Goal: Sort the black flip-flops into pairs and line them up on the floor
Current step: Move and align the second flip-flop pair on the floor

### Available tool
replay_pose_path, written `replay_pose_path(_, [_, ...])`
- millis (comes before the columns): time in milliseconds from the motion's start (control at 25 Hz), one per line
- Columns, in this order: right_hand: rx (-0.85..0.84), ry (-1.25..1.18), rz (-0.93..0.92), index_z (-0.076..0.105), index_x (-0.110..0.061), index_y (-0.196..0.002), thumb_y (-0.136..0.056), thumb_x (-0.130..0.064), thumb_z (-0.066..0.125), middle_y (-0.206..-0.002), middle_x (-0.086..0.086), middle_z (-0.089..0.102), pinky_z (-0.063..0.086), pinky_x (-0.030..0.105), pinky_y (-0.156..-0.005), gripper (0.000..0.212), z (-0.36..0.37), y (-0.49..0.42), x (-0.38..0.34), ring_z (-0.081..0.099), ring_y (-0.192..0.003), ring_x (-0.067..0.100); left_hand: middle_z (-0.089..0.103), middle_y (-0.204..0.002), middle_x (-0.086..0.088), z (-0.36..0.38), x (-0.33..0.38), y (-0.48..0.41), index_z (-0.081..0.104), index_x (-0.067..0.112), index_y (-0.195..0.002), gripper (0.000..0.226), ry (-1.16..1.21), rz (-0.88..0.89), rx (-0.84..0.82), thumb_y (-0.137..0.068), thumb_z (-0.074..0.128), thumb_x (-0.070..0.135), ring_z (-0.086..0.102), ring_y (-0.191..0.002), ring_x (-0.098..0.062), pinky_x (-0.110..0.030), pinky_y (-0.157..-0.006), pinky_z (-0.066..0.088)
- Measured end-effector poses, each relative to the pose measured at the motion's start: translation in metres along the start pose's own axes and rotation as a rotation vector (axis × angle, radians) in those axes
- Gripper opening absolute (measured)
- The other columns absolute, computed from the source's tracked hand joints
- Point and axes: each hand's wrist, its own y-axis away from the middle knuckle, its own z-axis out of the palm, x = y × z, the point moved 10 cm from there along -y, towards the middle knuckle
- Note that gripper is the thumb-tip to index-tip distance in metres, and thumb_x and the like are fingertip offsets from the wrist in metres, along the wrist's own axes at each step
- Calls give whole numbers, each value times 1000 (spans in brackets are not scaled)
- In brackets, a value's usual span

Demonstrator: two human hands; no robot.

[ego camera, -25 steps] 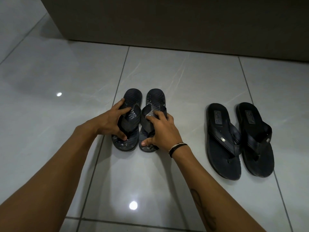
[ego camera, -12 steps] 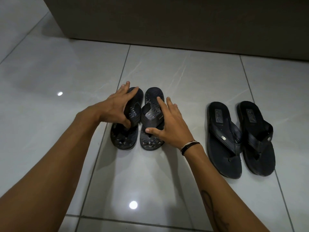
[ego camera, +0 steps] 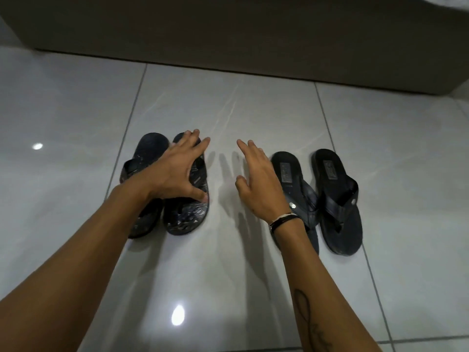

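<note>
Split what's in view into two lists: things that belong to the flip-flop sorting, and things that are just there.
Part of the job:
patterned pair, side by side under the left hand
plain pair, side by side by the right hand
tiled floor they line up on

Just there:
dark wall base
wristband

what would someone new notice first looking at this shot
Two bare forearms reach in from the bottom, the left hand spread over the patterned pair of flip-flops left of centre. The right hand hangs open over bare glossy tile, beside the plain black pair on the right. Both pairs lie side by side in one row before a dark wall base.
</note>
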Motion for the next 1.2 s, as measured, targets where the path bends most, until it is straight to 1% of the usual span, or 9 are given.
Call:
replay_pose_path(80, [54, 34, 22, 25, -26, -165, -91, -2, 53, -174, 8, 17, 16, 52, -131, 82, -26, 7, 23, 8, -162, 31, -19, -175, -6, 23, 39, -18, -5, 23, -167, 140, 4, 48, 12, -68, 88, 59, -21, -161, -23, -47, -132, -2])
replay_pose_path(200, [69, 233, 127, 22, -36, -163, -80, -14, 65, -175, 5, 12, 2, 66, -127, 97, -73, 17, 80, 3, -162, 34, -25, -173, -5, 69, 100, -39, -9, 25, -166, 144, 51, 87, -23, -66, 83, 71, -25, -159, -24, -47, -132, -1])
replay_pose_path(280, [-65, 362, 286, 11, -39, -165, -75, -23, 74, -176, 5, -1, -5, 70, -124, 110, -94, 32, 136, -8, -161, 37, -32, -171, -4, 102, 131, -50, -13, 26, -166, 149, 66, 83, -89, -62, 85, 72, -29, -158, -26, -46, -132, -1])
replay_pose_path(360, [-250, 442, 388, 0, -37, -166, -76, -28, 80, -176, 6, -11, -5, 69, -124, 121, -96, 53, 177, -16, -160, 39, -34, -170, -5, 129, 151, -57, -13, 25, -165, 154, 6, 75, -149, -59, 86, 72, -31, -157, -29, -45, -131, -1])
replay_pose_path(480, [-352, 432, 349, -9, -34, -166, -75, -31, 85, -175, 4, -15, 6, 64, -127, 131, -88, 66, 198, -16, -161, 32, -30, -172, -4, 150, 168, -67, -9, 21, -166, 155, -122, 53, -178, -57, 90, 66, -33, -156, -32, -48, -130, 6])
replay_pose_path(680, [-344, 393, 317, -4, -29, -167, -75, -22, 90, -176, 4, -8, 17, 55, -129, 131, -106, 61, 218, -7, -162, 28, -25, -174, -5, 160, 194, -94, -5, 21, -166, 156, -197, 27, -213, -53, 96, 57, -28, -157, -37, -51, -128, 16])
replay_pose_path(920, [-304, 472, 481, -1, -38, -166, -73, -18, 91, -176, -3, -4, 21, 53, -128, 132, -190, 87, 303, -8, -162, 29, -19, -175, -10, 194, 293, -144, 1, 18, -167, 153, -144, 119, -164, -53, 94, 61, -28, -157, -39, -51, -129, -1])
replay_pose_path(1040, [-306, 406, 549, 4, -41, -165, -73, -6, 90, -176, 2, -5, 15, 53, -128, 130, -226, 96, 340, -13, -162, 30, -16, -175, -15, 210, 344, -161, 6, 15, -166, 152, -87, 132, -137, -52, 95, 61, -26, -157, -41, -54, -130, -3])
replay_pose_path(1200, [-322, 341, 546, 10, -44, -164, -72, 5, 86, -175, 8, -9, 11, 58, -126, 129, -249, 98, 363, -20, -160, 29, -18, -175, -13, 226, 370, -179, 4, 16, -166, 153, -49, 122, -132, -52, 96, 59, -29, -157, -38, -55, -131, 0])
